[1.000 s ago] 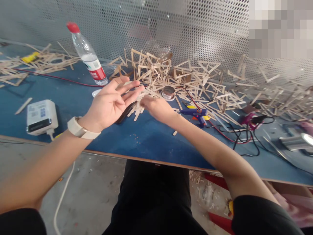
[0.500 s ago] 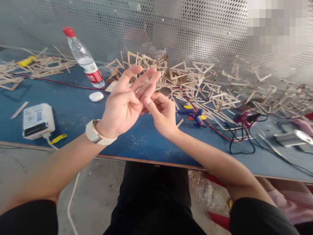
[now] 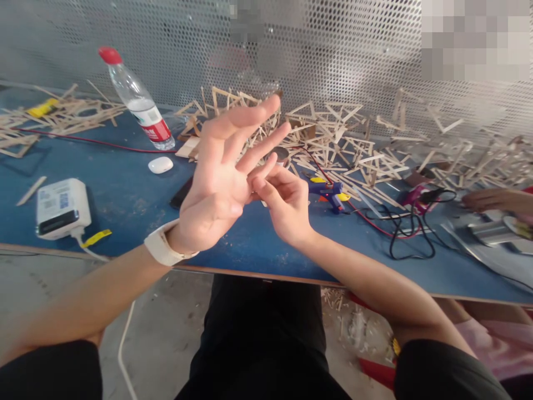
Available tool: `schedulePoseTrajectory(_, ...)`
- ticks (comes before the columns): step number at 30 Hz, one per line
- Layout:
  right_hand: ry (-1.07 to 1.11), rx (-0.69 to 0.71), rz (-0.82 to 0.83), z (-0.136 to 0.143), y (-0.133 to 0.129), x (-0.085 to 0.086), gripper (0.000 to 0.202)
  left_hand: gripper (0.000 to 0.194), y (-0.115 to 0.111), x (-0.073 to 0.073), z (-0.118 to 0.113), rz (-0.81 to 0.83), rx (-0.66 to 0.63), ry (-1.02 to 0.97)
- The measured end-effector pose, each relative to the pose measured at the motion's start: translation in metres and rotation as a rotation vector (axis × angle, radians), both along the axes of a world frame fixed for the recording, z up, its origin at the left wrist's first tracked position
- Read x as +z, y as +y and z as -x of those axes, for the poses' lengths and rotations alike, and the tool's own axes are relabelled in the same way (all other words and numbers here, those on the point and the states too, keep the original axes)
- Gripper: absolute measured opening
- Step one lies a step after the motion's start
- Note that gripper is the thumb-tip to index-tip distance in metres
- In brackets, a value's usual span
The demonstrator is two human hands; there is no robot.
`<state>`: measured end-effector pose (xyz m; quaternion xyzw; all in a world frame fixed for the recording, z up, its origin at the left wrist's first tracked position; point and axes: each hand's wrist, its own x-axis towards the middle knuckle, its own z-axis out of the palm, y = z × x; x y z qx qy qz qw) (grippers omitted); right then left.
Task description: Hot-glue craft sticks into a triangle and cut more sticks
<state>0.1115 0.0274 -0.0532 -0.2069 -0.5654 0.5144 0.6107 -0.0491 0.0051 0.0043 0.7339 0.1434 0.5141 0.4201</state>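
Observation:
My left hand (image 3: 220,183) is raised above the blue table (image 3: 125,189), palm up, fingers spread, holding nothing. A pale watch band sits on its wrist. My right hand (image 3: 283,203) is just beside it, and its thumb and forefinger pinch at the little finger of my left hand. No stick is visible in either hand. Behind the hands lies a heap of glued wooden stick frames (image 3: 328,133). A blue glue gun (image 3: 328,191) lies to the right of my right hand.
A water bottle (image 3: 139,105) with a red cap leans at the back left. A white earbud case (image 3: 160,164), a white power bank (image 3: 62,206) and a dark phone (image 3: 181,193) lie on the left. Black and red cables (image 3: 410,230) coil at right, near another person's hand (image 3: 489,199). Perforated metal screen behind.
Both hands rose off the table and came toward me. My right hand left the loose sticks and now picks at my left hand's fingers. Another person's hand appeared at right.

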Motion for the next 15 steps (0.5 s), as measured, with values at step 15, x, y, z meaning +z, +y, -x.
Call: schedulePoseTrajectory(15, -0.105, -0.050, 0.216, 0.014, 0.039, 0.031, 0.092, 0.074, 0.027, -0.070, -0.027, -0.615, 0.269, 0.419)
